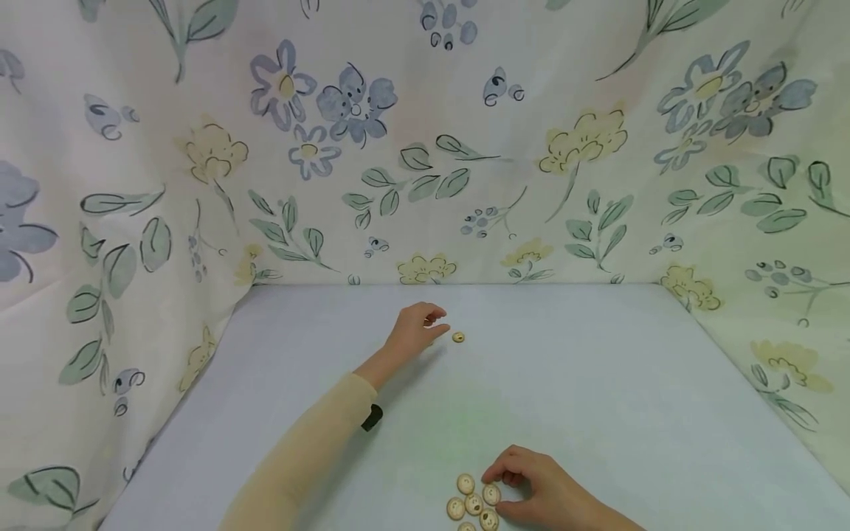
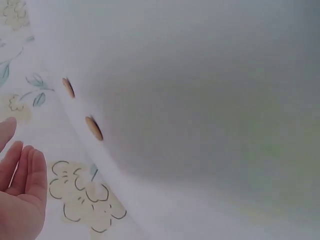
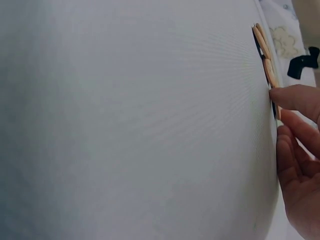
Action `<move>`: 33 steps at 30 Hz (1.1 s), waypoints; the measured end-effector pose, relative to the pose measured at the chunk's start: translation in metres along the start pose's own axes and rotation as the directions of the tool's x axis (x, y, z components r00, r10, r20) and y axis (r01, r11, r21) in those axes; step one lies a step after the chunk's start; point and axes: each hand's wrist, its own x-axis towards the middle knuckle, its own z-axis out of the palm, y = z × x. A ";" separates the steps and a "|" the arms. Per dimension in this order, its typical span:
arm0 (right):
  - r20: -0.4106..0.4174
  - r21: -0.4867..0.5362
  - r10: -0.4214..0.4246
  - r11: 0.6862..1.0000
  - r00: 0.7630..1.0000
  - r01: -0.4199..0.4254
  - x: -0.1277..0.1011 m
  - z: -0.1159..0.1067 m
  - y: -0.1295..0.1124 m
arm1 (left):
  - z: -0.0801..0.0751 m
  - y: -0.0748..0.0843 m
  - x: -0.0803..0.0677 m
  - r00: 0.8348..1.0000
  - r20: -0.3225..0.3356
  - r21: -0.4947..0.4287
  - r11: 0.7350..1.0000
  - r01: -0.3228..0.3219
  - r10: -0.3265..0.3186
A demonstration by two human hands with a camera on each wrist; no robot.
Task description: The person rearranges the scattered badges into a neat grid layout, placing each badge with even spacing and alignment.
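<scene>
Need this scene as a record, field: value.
surface: white table
backdrop: white floral-print cloth
near_cluster: round tan wooden-looking discs, at least six visible
right_hand: right hand pinches one cluster disc
far_disc: round tan wooden-looking disc, beside left hand
left_hand: apart from that disc; holds nothing visible
unclear: small black object beside cream sleeve

No text, label, brand, number or sign is readable in any view.
</scene>
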 end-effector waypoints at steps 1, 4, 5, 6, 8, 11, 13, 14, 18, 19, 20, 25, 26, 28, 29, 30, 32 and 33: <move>0.001 0.000 0.000 1.000 1.000 0.000 0.000 0.000 0.000 | -0.003 0.000 -0.004 1.000 -0.003 0.006 1.000 0.001 -0.001; 0.000 0.003 0.009 1.000 1.000 -0.009 -0.001 0.000 0.000 | -0.008 0.002 -0.015 1.000 0.018 -0.004 1.000 0.011 -0.010; -0.002 0.001 0.012 1.000 1.000 -0.012 -0.001 0.000 0.000 | -0.009 0.003 -0.020 0.999 0.031 -0.011 1.000 0.011 -0.010; -0.005 -0.001 0.015 1.000 1.000 -0.015 -0.002 0.000 0.000 | -0.010 0.004 -0.024 0.999 0.044 -0.021 1.000 0.007 -0.006; -0.009 -0.009 0.014 1.000 1.000 -0.014 -0.002 0.000 0.001 | -0.009 0.005 -0.032 0.997 0.074 -0.030 1.000 0.003 -0.001; -0.012 -0.015 0.002 1.000 1.000 -0.002 -0.001 0.000 0.001 | -0.007 0.006 -0.044 0.993 0.116 -0.031 0.999 -0.014 0.017; -0.009 -0.014 0.007 1.000 1.000 -0.007 -0.001 0.000 0.001 | -0.004 0.005 -0.050 0.990 0.139 -0.025 0.999 -0.035 0.038; -0.010 -0.011 0.011 1.000 1.000 -0.011 -0.001 0.000 0.001 | -0.003 0.005 -0.052 0.988 0.147 -0.027 0.999 -0.040 0.044; -0.009 -0.018 0.014 1.000 1.000 -0.015 -0.001 0.000 0.002 | 0.002 0.005 -0.058 0.985 0.157 -0.037 0.997 -0.068 0.073; -0.010 -0.018 0.007 1.000 1.000 -0.007 -0.001 0.000 0.002 | 0.004 0.005 -0.059 0.985 0.157 -0.038 0.997 -0.067 0.072; -0.010 -0.018 -0.001 1.000 1.000 0.001 -0.001 0.001 0.002 | 0.005 0.005 -0.060 0.985 0.159 -0.036 0.997 -0.062 0.067; -0.016 -0.027 -0.032 0.999 0.999 0.032 -0.001 0.001 0.002 | 0.010 0.007 -0.065 0.981 0.180 -0.033 0.997 -0.064 0.068; -0.018 -0.030 -0.030 0.999 0.999 0.029 -0.001 0.001 0.001 | 0.011 0.008 -0.067 0.980 0.185 -0.033 0.997 -0.072 0.077; -0.018 -0.032 -0.022 0.999 1.000 0.021 -0.001 0.001 0.001 | 0.012 0.011 -0.072 0.976 0.195 -0.037 0.995 -0.091 0.097; -0.017 -0.029 -0.013 0.999 1.000 0.012 -0.001 0.001 0.000 | 0.012 0.012 -0.075 0.973 0.202 -0.038 0.994 -0.106 0.112; -0.015 -0.030 -0.005 1.000 1.000 0.005 -0.001 0.001 0.000 | 0.013 0.014 -0.078 0.969 0.212 -0.037 0.992 -0.121 0.126; -0.013 -0.029 0.001 1.000 1.000 -0.002 -0.001 0.000 -0.001 | 0.013 0.018 -0.086 0.959 0.239 -0.038 0.988 -0.150 0.155; -0.012 -0.030 0.004 1.000 1.000 -0.005 -0.001 0.000 -0.001 | 0.013 0.021 -0.090 0.953 0.253 -0.041 0.986 -0.164 0.169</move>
